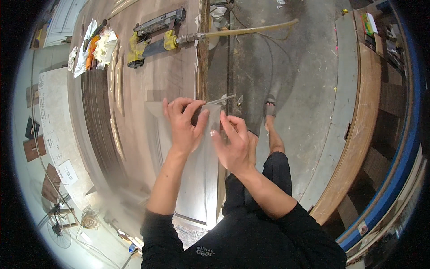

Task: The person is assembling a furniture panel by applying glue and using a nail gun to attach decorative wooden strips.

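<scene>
A pale panelled board (190, 188), like a cabinet door, lies lengthwise in front of me on the brown worktop. At its far end my left hand (182, 123) is bent over the corner. Its thumb and forefinger close around the near end of a thin, light strip (221, 99), which sticks out to the right past the board's edge. Close by, my right hand (235, 145) is at the board's right edge, forefinger stretched forward and thumb apart from it. Some of its fingers are curled and partly hidden.
A yellow and black nail gun (154, 42) lies farther off on the worktop, its air hose (251, 30) reaching right over the floor. Left of it are orange-handled tools (92, 51) and crumpled white cloths (105, 48). Dark boards (96, 105) are stacked at left; a wooden rack (358, 134) stands right.
</scene>
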`<state>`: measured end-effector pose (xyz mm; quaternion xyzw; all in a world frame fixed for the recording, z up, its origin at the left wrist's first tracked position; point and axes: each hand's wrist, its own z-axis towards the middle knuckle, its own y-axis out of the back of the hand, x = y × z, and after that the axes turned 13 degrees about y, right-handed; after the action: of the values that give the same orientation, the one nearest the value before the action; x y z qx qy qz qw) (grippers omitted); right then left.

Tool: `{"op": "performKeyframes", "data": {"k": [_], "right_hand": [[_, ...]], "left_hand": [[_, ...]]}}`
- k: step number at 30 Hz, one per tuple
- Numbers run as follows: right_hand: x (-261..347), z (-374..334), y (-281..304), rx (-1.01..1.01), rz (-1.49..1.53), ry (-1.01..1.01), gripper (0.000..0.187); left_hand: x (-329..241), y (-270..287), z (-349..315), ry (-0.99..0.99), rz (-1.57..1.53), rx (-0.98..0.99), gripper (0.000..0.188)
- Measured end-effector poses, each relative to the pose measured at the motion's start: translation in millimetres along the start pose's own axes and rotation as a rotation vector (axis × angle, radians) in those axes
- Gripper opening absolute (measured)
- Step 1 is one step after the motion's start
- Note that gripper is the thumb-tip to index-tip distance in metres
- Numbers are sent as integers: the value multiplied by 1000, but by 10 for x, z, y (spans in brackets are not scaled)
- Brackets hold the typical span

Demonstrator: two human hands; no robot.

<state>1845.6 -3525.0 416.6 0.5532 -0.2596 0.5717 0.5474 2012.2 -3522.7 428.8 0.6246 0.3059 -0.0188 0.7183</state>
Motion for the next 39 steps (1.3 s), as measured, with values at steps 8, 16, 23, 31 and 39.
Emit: {"op": "performKeyframes", "data": {"k": [8,16,23,31,39], "right_hand": [[-278,711,343,-148,46,96,42],[-220,2389,-751,277,-201,703,38],[-20,2740,-1315,643,-307,503,43],[207,1985,554,273,513,140,89],[-496,545,1331,163,1066,-490,99]], "left_hand": [[-241,159,-132,120,90,116,63],[-460,-92,-152,141,40,11,59],[-500,-48,-130,208,22,15,53],[-422,-50,-153,178,77,1,55],[-482,-108,-136,142,88,10,52]]}}
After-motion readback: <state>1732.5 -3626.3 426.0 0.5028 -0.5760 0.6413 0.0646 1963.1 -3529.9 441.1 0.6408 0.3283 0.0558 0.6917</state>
